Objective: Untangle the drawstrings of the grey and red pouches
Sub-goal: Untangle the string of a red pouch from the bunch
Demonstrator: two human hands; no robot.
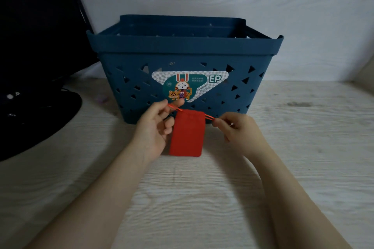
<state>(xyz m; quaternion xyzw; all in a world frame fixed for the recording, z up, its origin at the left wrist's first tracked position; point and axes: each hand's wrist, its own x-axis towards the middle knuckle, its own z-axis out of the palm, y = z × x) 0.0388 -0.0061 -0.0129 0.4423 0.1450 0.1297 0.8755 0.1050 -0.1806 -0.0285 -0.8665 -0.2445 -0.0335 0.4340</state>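
Note:
A red pouch (pixel 187 133) hangs upright between my hands, just above the wooden table and in front of the blue basket. My left hand (pixel 153 127) pinches the red drawstring (pixel 175 107) that comes out of the pouch's upper left corner. My right hand (pixel 236 127) pinches the red drawstring (pixel 209 117) at the upper right corner. Both strings are pulled outward and look taut. No grey pouch is in view.
A dark blue plastic basket (pixel 182 50) with triangular holes and a sticker stands right behind the pouch. A black monitor with its round base (pixel 40 111) fills the left side. Pale wood-grain table (pixel 182 198) lies under my forearms, with a wall behind.

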